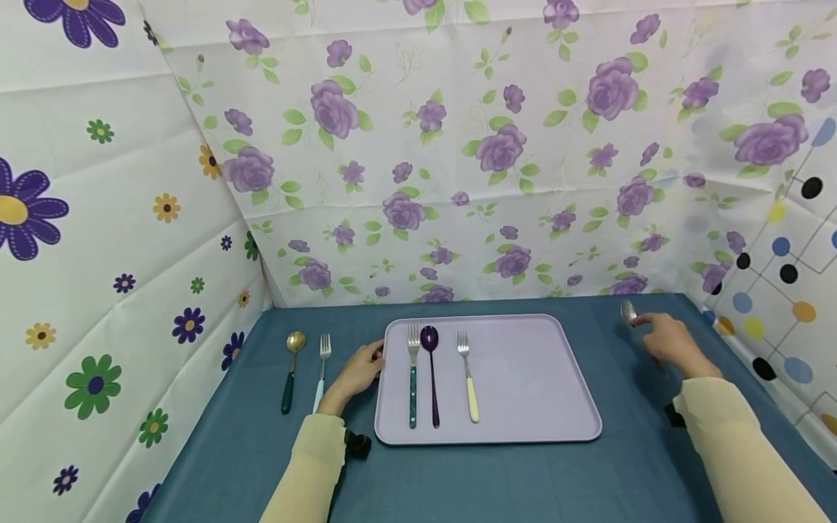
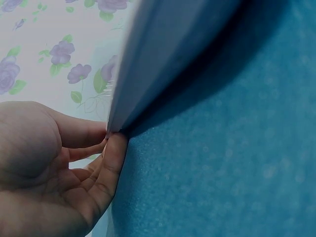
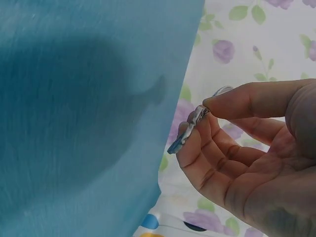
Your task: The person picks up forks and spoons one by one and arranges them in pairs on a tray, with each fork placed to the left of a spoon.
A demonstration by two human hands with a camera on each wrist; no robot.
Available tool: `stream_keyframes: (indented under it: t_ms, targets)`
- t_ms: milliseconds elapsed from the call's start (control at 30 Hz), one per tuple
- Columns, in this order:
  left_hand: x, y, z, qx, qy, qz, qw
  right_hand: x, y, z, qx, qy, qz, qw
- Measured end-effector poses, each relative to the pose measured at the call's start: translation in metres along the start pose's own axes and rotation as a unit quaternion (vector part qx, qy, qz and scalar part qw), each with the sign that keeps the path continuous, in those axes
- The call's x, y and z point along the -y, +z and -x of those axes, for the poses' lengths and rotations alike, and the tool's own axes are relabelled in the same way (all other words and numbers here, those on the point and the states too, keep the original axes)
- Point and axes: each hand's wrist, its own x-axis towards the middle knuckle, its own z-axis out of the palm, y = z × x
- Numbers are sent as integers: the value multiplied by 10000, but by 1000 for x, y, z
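My left hand (image 1: 356,370) is at the left side of a pale lilac tray (image 1: 523,378). In the left wrist view its thumb and fingers pinch the rim. On the tray lie a green-handled fork (image 1: 413,392), a dark purple spoon (image 1: 433,374) and a cream-handled fork (image 1: 471,396), all lengthwise with heads to the back. To the right of the tray, my right hand (image 1: 672,347) holds a silver spoon (image 1: 628,311) between thumb and fingers, bowl pointing away. The right wrist view shows its handle (image 3: 190,129) against the fingers, raised over the cloth with a shadow below.
Left of the tray, on the blue tablecloth (image 1: 458,483), lie a gold spoon with a dark green handle (image 1: 288,388) and a fork with a light blue handle (image 1: 321,369); the left forearm partly covers the fork. Flower-patterned sheets (image 1: 405,167) wall off the back and left.
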Motion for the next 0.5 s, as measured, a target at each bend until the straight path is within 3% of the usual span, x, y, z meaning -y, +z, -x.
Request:
stream_keyframes:
  t_ms: [500]
  targets:
    - [0,0,-3,-39,61,23,10000,16,5,-2,82,-162,-74,9998]
